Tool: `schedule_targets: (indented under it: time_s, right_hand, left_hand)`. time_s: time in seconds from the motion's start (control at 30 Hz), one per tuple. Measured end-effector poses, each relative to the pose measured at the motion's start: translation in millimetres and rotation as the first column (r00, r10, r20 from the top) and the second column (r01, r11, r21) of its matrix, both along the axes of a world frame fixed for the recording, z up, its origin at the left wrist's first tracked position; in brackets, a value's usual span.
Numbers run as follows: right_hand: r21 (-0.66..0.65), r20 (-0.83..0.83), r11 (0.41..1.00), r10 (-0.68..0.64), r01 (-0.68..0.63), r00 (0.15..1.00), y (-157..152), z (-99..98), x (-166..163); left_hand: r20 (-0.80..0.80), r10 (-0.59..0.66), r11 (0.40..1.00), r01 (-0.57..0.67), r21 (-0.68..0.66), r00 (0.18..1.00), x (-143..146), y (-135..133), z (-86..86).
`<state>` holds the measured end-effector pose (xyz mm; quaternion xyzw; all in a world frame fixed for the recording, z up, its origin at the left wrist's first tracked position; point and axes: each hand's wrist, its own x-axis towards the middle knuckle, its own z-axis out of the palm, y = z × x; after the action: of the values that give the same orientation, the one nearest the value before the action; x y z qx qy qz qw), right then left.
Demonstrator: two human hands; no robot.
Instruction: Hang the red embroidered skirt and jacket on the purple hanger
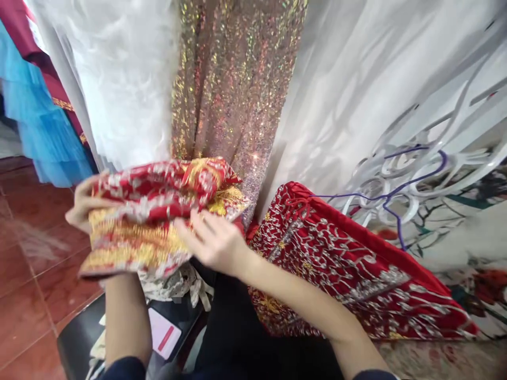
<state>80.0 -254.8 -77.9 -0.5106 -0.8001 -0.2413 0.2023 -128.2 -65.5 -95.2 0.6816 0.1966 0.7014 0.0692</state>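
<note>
A folded red cloth with gold and silver embroidery (134,243) is held up in front of me, slightly blurred by motion. My left hand (85,203) grips its left end, fingers on the near side and the rest hidden behind the folds. Across the cloth's right part lies my right hand (214,240), its fingers bent over the fabric and pressing on it. To the right, a red garment with silver and gold embroidery (317,258) is spread out beside my right forearm.
A purple wire hanger (386,196) hangs by white curled metalwork (400,174). Behind are a sequinned curtain (237,79) and white fabric (119,79). A blue ruffled dress (43,116) is at the left. A phone (164,333) and white lace (178,285) rest on a black seat (75,327).
</note>
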Motion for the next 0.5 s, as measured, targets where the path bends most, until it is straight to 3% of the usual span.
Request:
schedule_targets:
  time_s: [0.07,0.13,0.17,0.23,0.3,0.37,0.4,0.47,0.5]
  right_hand:
    - [-0.071,0.147,0.988,0.144,-0.135,0.979,-3.6,-34.1,-10.1]
    - [-0.199,0.226,0.973,0.165,-0.12,0.96,-0.8,-62.9,-7.2]
    - [-0.261,0.231,0.962,0.143,-0.081,0.962,0.8,-72.7,-1.8]
    - [-0.363,0.183,0.929,0.139,-0.064,0.973,-0.4,-78.3,12.6]
    - [-0.416,0.08,0.895,0.211,-0.16,0.974,-12.2,-62.5,26.4]
    - [-0.37,-0.051,0.886,0.282,-0.28,0.958,-37.2,-29.1,36.8]
    - [-0.28,-0.127,0.92,0.249,-0.275,0.96,-54.7,-9.2,40.9]
    - [-0.064,-0.351,0.97,0.197,-0.233,0.916,-96.9,28.1,48.6]
    - [0.01,-0.506,0.99,0.124,-0.138,0.853,-119.6,42.4,52.2]
  left_hand:
    - [-0.09,-0.025,0.979,0.007,-0.204,0.996,-22.1,-8.2,-44.6]
    - [-0.169,0.008,0.912,-0.077,-0.403,0.986,-30.9,-9.6,-86.2]
    - [-0.265,-0.013,0.877,-0.116,-0.466,0.964,-32.0,-9.5,-102.7]
    - [-0.514,-0.155,0.837,-0.165,-0.522,0.843,-31.0,-11.2,-120.8]
    - [-0.7,-0.185,0.833,-0.267,-0.484,0.69,-28.0,-18.1,-115.0]
    - [-0.806,-0.06,0.84,-0.406,-0.359,0.589,-21.1,-31.2,-88.0]
    - [-0.835,0.028,0.844,-0.461,-0.275,0.55,-14.8,-40.0,-69.4]
    - [-0.82,0.187,0.825,-0.539,-0.168,0.542,4.7,-60.8,-29.6]
    - [-0.782,0.233,0.829,-0.538,-0.152,0.579,17.3,-72.1,-11.1]
